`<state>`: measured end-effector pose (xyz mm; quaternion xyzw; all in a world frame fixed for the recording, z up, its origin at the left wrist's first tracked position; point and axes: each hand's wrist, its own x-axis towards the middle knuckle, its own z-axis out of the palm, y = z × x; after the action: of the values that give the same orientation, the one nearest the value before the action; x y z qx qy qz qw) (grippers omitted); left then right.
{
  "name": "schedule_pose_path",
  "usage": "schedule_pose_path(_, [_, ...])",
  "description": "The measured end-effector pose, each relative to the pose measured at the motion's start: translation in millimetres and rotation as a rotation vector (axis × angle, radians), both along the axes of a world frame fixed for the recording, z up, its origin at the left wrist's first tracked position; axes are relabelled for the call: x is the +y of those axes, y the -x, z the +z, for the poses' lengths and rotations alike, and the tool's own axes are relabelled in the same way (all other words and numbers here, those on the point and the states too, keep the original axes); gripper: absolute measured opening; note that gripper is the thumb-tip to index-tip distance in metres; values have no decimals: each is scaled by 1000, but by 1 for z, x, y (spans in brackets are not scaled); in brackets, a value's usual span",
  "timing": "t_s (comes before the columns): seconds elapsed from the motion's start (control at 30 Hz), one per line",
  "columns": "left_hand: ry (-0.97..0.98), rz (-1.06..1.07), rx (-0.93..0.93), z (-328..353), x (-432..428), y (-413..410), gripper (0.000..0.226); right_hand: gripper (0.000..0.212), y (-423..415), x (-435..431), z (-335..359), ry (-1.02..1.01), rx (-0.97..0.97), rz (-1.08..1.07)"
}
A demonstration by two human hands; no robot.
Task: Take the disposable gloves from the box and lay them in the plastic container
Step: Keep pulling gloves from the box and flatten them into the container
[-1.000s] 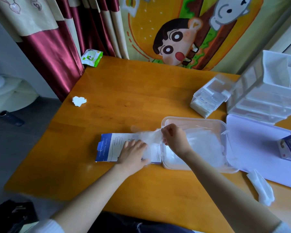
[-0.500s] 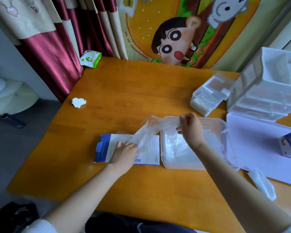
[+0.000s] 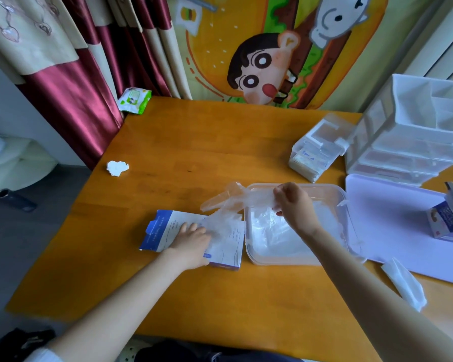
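Plastic container (image 3: 285,262) holds, seemingly, crumpled clear gloves (image 3: 275,231).

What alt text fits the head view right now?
A person's right hand pinches a clear disposable glove over the left rim of the plastic container, while the left hand rests on the flat glove box on a wooden table.

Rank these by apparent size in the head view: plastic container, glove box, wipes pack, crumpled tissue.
1. plastic container
2. glove box
3. wipes pack, though it lies farther away
4. crumpled tissue
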<state>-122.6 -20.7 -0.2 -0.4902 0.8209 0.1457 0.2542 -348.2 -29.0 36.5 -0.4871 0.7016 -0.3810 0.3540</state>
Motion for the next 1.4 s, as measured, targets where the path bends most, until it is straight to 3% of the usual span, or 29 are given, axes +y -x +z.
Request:
schedule_pose_path(0.07, [62, 121, 192, 18, -5, 2, 41, 17, 1, 3, 5, -5, -1, 22])
schedule_pose_path(0.13, [243, 226, 449, 39, -8, 12, 37, 17, 1, 6, 11, -1, 4, 57])
schedule_pose_path(0.2, [346, 237, 669, 58, -9, 27, 56, 17, -2, 8, 21, 0, 33, 120])
schedule_pose_path(0.27, [330, 167, 714, 70, -8, 43, 72, 18, -7, 11, 33, -6, 28, 206])
schedule_pose_path(0.3, [335, 138, 712, 71, -8, 49, 65, 19, -9, 12, 39, -10, -5, 245])
schedule_pose_path(0.37, [352, 151, 753, 69, -8, 56, 28, 14, -11, 15, 51, -14, -206, 281])
schedule_pose_path(0.43, [287, 310, 898, 66, -11, 57, 8, 23, -4, 18, 56, -6, -382, 293])
schedule_pose_path(0.57, [52, 656, 1156, 76, -9, 60, 19, 83, 10, 26, 40, -39, -13, 511])
schedule_pose_path(0.6, [-37, 708, 1206, 80, -6, 61, 15, 84, 11, 27, 36, -44, 2, 539])
schedule_pose_path(0.67, [-193, 756, 1270, 86, -1, 62, 13, 53, 10, 29, 35, -18, -121, 527])
schedule_pose_path(0.7, [-239, 775, 1289, 87, 1, 61, 15, 36, 8, 29, 38, 23, -191, 502])
schedule_pose_path(0.73, [-270, 805, 1312, 86, 1, 59, 18, 32, 9, 27, 38, 57, -225, 441])
schedule_pose_path(0.83, [-287, 872, 1270, 80, 2, 52, 21, 59, 17, 23, 35, 71, -235, 279])
schedule_pose_path(0.9, [-266, 852, 1165, 77, 3, 48, 20, 62, 21, 22, 36, 63, -228, 249])
schedule_pose_path(1.0, [-232, 858, 1116, 79, -2, 44, 17, 37, 23, 23, 45, 76, -202, 295])
schedule_pose_path(1.13, [-164, 729, 1162, 95, -10, 49, 74, 26, 26, 24, 45, 22, -248, 440])
schedule_pose_path(1.2, [-97, 523, 1125, 101, -12, 56, 83, 27, 24, 26, 50, 10, -190, 506])
schedule_pose_path(1.23, [-75, 413, 1070, 103, -13, 60, 76, 28, 24, 26, 52, 15, -144, 534])
schedule_pose_path(1.33, [-50, 263, 994, 105, -18, 72, 22, 28, 30, 23, 53, -1, -53, 575])
schedule_pose_path(1.4, [-18, 297, 1011, 104, -23, 74, 14, 24, 40, 21, 53, -81, 46, 617])
